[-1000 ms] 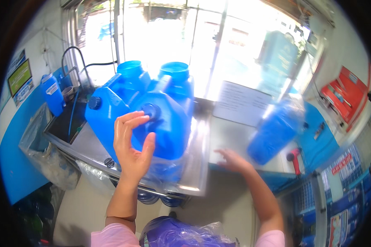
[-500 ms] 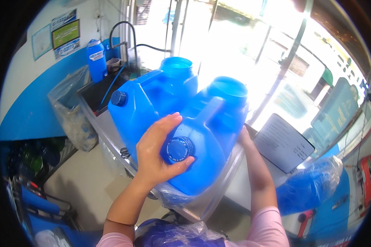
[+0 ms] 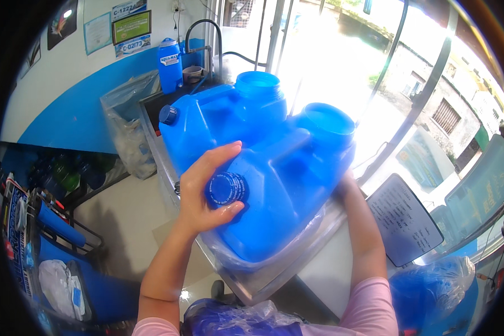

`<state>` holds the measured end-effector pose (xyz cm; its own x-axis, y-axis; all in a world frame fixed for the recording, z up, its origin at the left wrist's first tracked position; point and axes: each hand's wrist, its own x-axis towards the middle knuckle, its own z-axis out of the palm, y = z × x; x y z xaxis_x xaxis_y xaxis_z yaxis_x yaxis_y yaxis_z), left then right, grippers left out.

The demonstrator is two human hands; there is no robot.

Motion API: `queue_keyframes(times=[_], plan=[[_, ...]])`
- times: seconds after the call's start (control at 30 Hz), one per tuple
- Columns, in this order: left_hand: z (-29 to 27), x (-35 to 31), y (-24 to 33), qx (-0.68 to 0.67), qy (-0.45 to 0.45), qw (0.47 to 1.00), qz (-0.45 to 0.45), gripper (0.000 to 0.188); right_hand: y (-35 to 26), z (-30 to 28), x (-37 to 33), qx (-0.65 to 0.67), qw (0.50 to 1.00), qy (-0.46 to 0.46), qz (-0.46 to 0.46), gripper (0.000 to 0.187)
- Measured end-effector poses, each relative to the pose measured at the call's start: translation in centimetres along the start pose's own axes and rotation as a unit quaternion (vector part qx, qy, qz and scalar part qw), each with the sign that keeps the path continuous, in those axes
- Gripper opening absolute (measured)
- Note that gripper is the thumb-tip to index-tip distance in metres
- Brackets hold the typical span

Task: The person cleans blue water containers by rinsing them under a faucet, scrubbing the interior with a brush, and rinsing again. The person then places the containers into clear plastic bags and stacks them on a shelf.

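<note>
Two large blue plastic water jugs stand side by side on the metal sink counter, both with wide uncapped mouths at the far end. Around the small dark blue screw cap [image 3: 227,188] of the nearer jug [image 3: 269,218], my left hand [image 3: 199,187] is curved, thumb against the cap and fingers over the jug's shoulder. My right hand [image 3: 346,182] rests against that jug's right side, its fingers hidden behind it. The farther jug [image 3: 187,126] sits to the left with its own dark cap [image 3: 168,115] on. Clear plastic [image 3: 224,255] lies under the nearer jug.
A black hose tap [image 3: 204,25] rises behind the jugs, beside a slim blue container [image 3: 170,67] and a small tub [image 3: 192,74]. A plastic bag [image 3: 131,134] hangs left of the sink. A whiteboard [image 3: 404,221] and a plastic-wrapped blue jug [image 3: 431,291] are on the right.
The view has shifted, so the room appears farther right. Both hands stay on the nearer jug, my left still around its cap.
</note>
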<state>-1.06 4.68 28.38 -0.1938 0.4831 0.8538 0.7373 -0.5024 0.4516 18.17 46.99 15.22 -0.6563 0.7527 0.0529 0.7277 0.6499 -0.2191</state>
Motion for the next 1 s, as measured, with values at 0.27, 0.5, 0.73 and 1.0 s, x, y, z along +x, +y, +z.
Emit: queue_keyframes(times=[0.27,0.5,0.73,1.0], plan=[[-1.8,-0.1,-0.3,0.044,0.019,0.998,0.029,0.069,0.8,-0.4,-0.7,0.068,0.997,0.028,0.028,0.03],[-4.1,1.0,-4.8,0.369,0.163,0.903,-0.149,0.079,-7.6,-9.3,-11.9,0.208,0.875,0.432,-0.068,0.03],[-0.3,0.1,-8.6,0.436,0.164,0.878,-0.108,0.105,-23.7,-13.5,-24.5,0.143,0.824,0.331,-0.437,0.055],[-3.5,0.3,-12.0,0.363,0.151,0.917,-0.071,0.097,-27.7,-8.8,-28.7,0.272,0.677,0.309,-0.611,0.033]])
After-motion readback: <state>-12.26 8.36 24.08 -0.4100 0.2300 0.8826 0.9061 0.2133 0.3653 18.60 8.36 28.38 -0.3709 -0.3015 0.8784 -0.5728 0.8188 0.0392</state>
